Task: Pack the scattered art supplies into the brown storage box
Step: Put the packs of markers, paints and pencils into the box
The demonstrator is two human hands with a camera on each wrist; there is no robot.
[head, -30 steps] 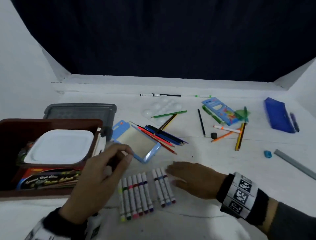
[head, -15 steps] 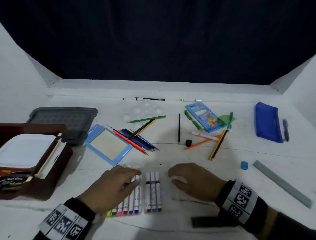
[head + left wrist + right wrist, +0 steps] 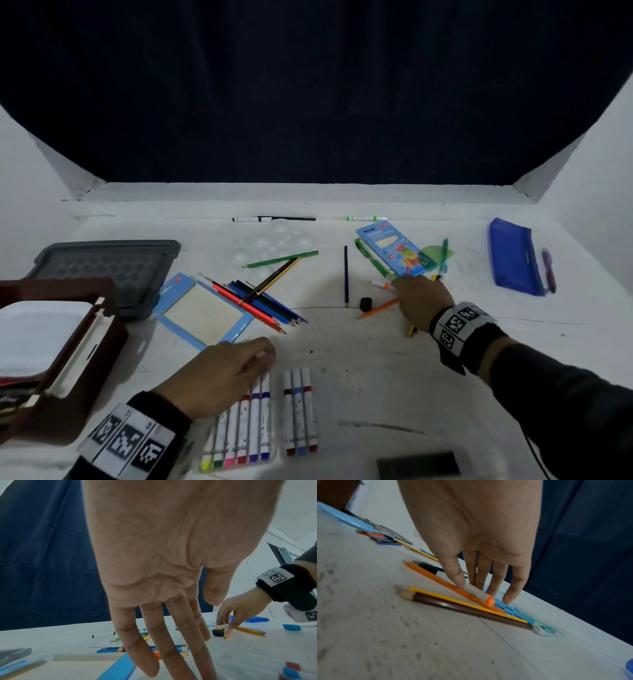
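Brown storage box (image 3: 85, 359) sits at the near left edge of the counter (image 3: 411, 359), partly out of frame, a white tray (image 3: 37, 332) inside it; grey lid (image 3: 106, 267) just beyond. Left hand (image 3: 219, 377) hovers low over the far ends of the near marker row (image 3: 239, 428), fingers (image 3: 173, 649) straight and slightly apart, the grip apart and holding nothing. A second set of three markers (image 3: 299, 414) lies just to the right, a narrow gap between. Right hand (image 3: 421, 301) is out at mid-right, its thumb and fingertips (image 3: 513, 592) pinched down on a white marker with an orange cap (image 3: 481, 595); whether it is lifted cannot be told. Touching or crowding it: orange pencil (image 3: 378, 308), yellow pencil (image 3: 462, 603), brown pencil (image 3: 471, 611), blue crayon box (image 3: 394, 250). Black eraser (image 3: 365, 303) just left. Coloured pencils (image 3: 263, 301) overlap the blue-framed board (image 3: 202, 315). Blue pouch (image 3: 513, 260) lies far right. Bare counter runs through the middle, between the two hands.
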